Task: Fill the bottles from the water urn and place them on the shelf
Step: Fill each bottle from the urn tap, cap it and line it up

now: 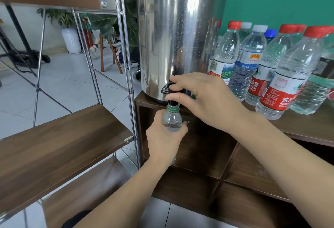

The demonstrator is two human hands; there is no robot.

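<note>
A tall steel water urn [173,34] stands on a dark wooden cabinet [307,128]. My left hand [163,141] grips a clear uncapped bottle [171,119] with a green neck ring, its mouth right under the urn's black tap [169,90]. My right hand [204,99] is closed on that tap's lever. Most of the bottle's body is hidden by my left hand. A wooden shelf [59,144] on a chrome frame stands to the left.
Several capped water bottles [282,75], most with red caps, crowd the cabinet top right of the urn. The cabinet has open cubbies [249,169] below. Behind the shelf frame are a potted plant [72,39], a wooden stool [110,55] and tiled floor.
</note>
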